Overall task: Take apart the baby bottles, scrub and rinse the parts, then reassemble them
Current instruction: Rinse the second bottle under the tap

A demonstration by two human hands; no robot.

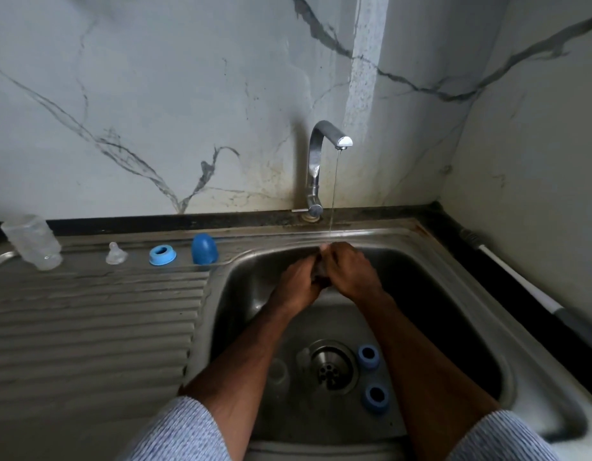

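Both the left hand (299, 277) and right hand (349, 269) curl their fingers (324, 249) round a small, indistinct part beneath the tap's stream (334, 194); turning it there should rinse every side.

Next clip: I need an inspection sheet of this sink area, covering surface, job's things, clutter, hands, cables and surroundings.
Surface: ribbed steel drainboard left of the sink basin.
Job's things: clear bottle, clear teat, blue ring and blue cap in a row on the drainboard; two blue rings by the drain.
Clutter: nothing seen.
Hands: left hand and right hand together around a small dark item, unclear, under running water.
Cables: nothing seen.
Surroundings: tap, marble-look wall, white-and-grey handle at right.
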